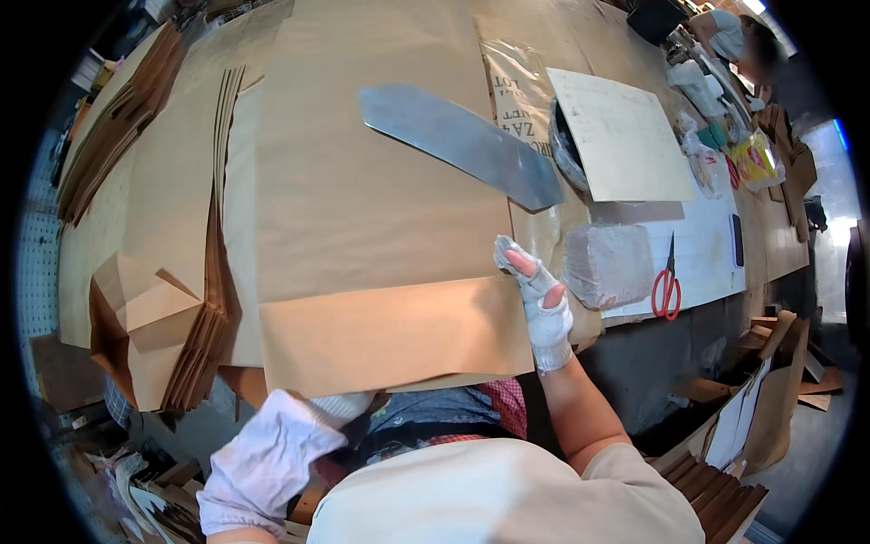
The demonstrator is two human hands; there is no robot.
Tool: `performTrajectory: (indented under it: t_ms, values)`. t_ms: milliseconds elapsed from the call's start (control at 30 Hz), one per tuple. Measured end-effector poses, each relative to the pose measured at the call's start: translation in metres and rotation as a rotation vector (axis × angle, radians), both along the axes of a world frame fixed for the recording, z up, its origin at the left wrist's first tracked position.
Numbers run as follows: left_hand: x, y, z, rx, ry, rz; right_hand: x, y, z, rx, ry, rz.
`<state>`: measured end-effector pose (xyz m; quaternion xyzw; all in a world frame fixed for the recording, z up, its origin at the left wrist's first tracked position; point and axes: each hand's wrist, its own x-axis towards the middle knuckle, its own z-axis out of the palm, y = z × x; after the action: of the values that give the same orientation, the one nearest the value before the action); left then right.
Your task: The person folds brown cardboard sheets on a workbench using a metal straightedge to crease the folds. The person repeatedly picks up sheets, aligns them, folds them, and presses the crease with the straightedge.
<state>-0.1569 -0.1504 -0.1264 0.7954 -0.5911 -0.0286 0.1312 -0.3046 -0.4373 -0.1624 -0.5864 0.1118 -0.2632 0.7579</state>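
Note:
A large sheet of brown kraft paper (381, 199) lies in front of me, with its near end folded into a lighter flap (399, 331). My right hand (541, 308), in a white glove that leaves some finger skin bare, rests at the sheet's right edge beside the flap's corner. Its fingers are stretched out, the tips touching the paper. My left hand (343, 408) is at the near edge of the flap; only the glove's cuff shows below a pale sleeve, and the fingers are hidden under the paper. A flat grey metal plate (462, 145) with angled ends lies across the sheet.
Folded brown paper bags (168, 335) and paper stacks (118, 118) are at the left. Right of the sheet are a white board (621, 136), a plastic-wrapped block (607, 265), red-handled scissors (668, 290) and a phone (737, 240). Another person (734, 41) is at the far right.

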Motion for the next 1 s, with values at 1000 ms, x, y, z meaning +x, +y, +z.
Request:
performTrajectory:
  t_ms: [1000]
  values:
    - [0.095,-0.138,0.026,0.325,-0.165,0.218,0.057,0.016,0.038,-1.463,0.490,0.153]
